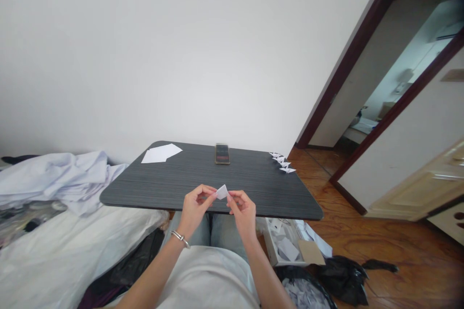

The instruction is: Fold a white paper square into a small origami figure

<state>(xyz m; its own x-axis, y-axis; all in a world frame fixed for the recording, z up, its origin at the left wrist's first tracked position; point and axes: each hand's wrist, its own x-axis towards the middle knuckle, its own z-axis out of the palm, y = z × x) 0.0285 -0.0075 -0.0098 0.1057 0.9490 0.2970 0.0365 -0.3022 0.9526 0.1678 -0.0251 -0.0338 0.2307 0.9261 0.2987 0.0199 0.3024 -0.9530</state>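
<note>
A small folded piece of white paper is held up just above the front edge of the dark table. My left hand pinches its left side between thumb and fingers; a silver bracelet circles that wrist. On the right side, the fingertips of my right hand close on the paper's other edge. Several white folded paper cranes stand in a row at the table's right end. Flat white paper sheets lie at the back left.
At the table's back middle lies a phone. White cloth is heaped on the left. Below the table's right side, an open box of papers stands near a black bag of paper scraps. A white wall rises behind.
</note>
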